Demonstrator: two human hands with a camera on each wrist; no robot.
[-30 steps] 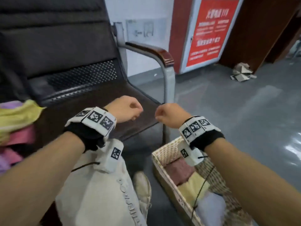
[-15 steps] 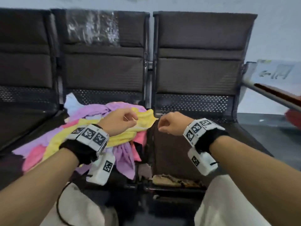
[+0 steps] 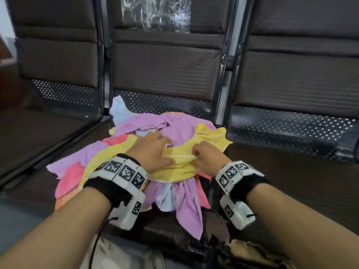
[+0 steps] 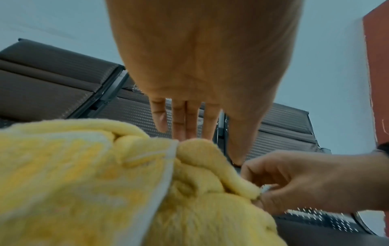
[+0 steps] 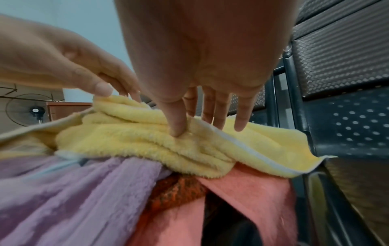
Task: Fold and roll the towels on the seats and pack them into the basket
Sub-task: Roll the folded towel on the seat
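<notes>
A heap of towels lies on the middle seat (image 3: 167,226). A yellow towel (image 3: 174,167) (image 4: 63,166) (image 5: 147,141) is on top, over purple (image 3: 180,131) (image 5: 73,191), pink (image 3: 70,179) (image 5: 242,191) and light blue (image 3: 120,109) ones. My left hand (image 3: 170,152) (image 4: 210,148) (image 5: 115,93) holds a bunched fold of the yellow towel between thumb and nearly straight fingers. Just to its right, my right hand (image 3: 195,155) (image 4: 261,194) (image 5: 193,128) pinches the same towel's white-trimmed edge. The basket is out of view.
Dark padded seats stand left (image 3: 38,133) and right (image 3: 291,181) of the heap, with metal dividers between them. Clear plastic film (image 3: 155,14) clings to the middle backrest. The seat front at the lower right is torn (image 3: 248,251). A standing fan (image 5: 35,109) is far off.
The view swung from the basket on the floor to the seats. Both hands, empty fists in the air before, have come down onto the heap and taken hold of the yellow towel.
</notes>
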